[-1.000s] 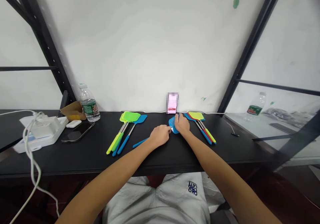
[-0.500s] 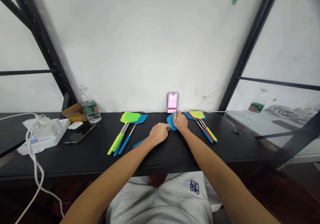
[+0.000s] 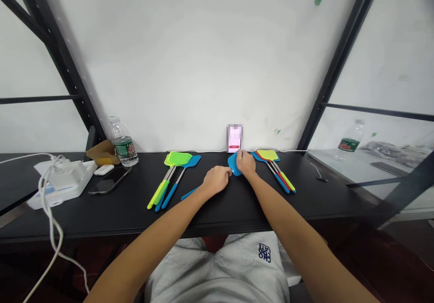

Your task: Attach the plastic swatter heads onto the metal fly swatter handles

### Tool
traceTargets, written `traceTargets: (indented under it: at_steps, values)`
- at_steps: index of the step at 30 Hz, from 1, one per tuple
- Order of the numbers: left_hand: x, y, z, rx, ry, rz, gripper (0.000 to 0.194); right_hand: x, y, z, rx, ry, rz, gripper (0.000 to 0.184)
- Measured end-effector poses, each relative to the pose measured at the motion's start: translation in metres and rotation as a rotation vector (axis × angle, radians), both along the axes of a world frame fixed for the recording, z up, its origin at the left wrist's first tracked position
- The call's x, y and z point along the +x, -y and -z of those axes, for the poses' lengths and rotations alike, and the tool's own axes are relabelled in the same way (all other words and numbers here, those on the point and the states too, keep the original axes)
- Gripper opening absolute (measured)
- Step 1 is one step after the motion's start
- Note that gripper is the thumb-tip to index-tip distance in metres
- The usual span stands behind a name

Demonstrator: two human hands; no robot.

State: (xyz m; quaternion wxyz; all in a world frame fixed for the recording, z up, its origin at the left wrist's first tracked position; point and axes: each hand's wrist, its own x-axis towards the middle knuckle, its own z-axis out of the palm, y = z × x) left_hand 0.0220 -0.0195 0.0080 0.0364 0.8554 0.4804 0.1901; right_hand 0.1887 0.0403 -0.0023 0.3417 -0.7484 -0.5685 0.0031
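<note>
Between my hands is a blue fly swatter (image 3: 233, 164), its meshed head turned to the right and its blue handle showing below my left forearm. My left hand (image 3: 217, 179) is closed around the shaft just below the head. Fingers of my right hand (image 3: 246, 163) grip the far right edge of the mesh head and hide part of it. To the left lies a group of green, yellow-green and blue fly swatters (image 3: 179, 159), heads away from me. A second group, with yellow, red and blue fly swatters (image 3: 267, 155), lies to the right.
A lit phone (image 3: 234, 139) leans on the wall behind my hands. At the left are a water bottle (image 3: 125, 145), a cardboard box (image 3: 102, 153), a dark phone (image 3: 110, 180), a white case (image 3: 104, 170) and a power strip (image 3: 64, 181) with cables. A short cable (image 3: 320, 179) lies right.
Both hands stay on the blue fly swatter with almost the same grip. The whole view has shifted very slightly; the fly swatter groups lie as before.
</note>
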Motion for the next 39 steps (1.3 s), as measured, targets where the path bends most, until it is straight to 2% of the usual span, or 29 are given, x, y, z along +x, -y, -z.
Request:
traceTargets:
  at_steps: [20,39]
  values:
    - [0.0,-0.006,0.007,0.057,0.006,0.06,0.035,0.008,-0.007,0.005,0.059,-0.046,0.041,0.062]
    - [0.003,-0.005,0.007,0.038,0.002,0.047,0.035,0.011,-0.009,0.007,0.079,-0.053,0.079,0.061]
